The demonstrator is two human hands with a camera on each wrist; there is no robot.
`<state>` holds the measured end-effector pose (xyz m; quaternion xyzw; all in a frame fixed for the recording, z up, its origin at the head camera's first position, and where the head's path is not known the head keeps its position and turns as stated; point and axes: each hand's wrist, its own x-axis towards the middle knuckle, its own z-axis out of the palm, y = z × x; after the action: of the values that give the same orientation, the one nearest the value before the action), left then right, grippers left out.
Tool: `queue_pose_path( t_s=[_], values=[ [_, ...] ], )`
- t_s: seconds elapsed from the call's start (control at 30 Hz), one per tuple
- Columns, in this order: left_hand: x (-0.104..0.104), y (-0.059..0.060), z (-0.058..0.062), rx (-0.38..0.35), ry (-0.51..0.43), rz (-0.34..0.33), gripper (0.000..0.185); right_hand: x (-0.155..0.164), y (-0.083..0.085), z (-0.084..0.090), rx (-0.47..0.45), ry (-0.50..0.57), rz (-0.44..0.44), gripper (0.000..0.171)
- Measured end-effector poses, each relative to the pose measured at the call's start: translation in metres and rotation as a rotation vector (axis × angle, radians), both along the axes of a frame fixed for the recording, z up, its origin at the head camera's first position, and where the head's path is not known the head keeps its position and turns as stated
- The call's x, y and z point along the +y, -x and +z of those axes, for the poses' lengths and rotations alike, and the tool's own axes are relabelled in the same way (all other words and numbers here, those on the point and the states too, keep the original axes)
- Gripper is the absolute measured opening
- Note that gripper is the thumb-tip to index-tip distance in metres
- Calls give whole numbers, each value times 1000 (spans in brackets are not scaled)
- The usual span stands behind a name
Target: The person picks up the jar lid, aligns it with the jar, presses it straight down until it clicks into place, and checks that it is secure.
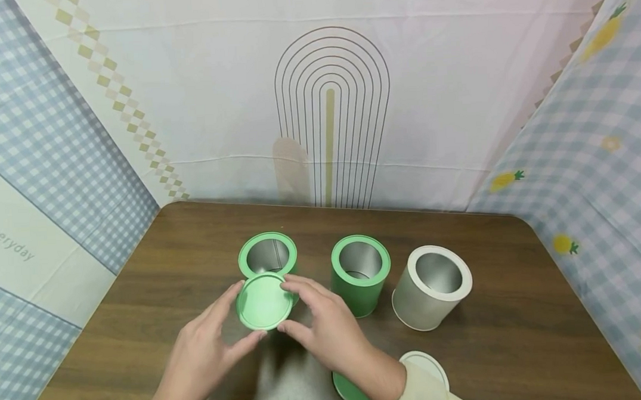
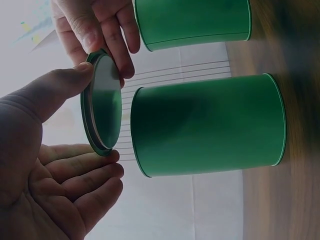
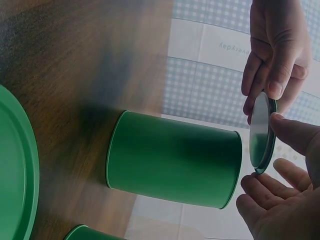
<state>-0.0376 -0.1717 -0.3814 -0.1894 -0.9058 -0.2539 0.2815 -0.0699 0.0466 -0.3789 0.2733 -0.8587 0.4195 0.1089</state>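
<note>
Both hands hold a round light-green lid (image 1: 264, 301) by its rim, tilted, close above the front of the left green can (image 1: 243, 264). My left hand (image 1: 200, 345) pinches the lid's left side between thumb and fingertips. On the opposite side, my right hand (image 1: 328, 325) grips its edge the same way. In the left wrist view the lid (image 2: 106, 102) stands apart from the mouth of the green can (image 2: 207, 127). The right wrist view shows the lid's underside facing the can (image 3: 172, 160). That can is uncovered, its silvery inside visible from above.
To the right stand a second uncovered green can (image 1: 362, 296) and an uncovered white can (image 1: 424, 300). A darker green lid (image 1: 347, 393) and a white lid (image 1: 426, 362) lie near the front, partly hidden by the right forearm. Patterned cloths hang behind and beside the wooden table (image 1: 142, 291).
</note>
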Motion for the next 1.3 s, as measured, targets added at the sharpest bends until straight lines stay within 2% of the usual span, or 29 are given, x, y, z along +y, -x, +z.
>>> queue_pose_path(
  t_s=[0.43, 1.03, 1.3],
  values=[
    [-1, 9, -2, 22, 2, -4, 82, -1, 7, 4, -31, -49, -20, 55],
    [1, 21, -7, 29, -1, 13, 83, -3, 19, 4, 3, -99, -25, 53],
    [3, 24, -6, 22, -12, 22, 83, -4, 25, 4, -4, -119, -33, 63]
  ],
)
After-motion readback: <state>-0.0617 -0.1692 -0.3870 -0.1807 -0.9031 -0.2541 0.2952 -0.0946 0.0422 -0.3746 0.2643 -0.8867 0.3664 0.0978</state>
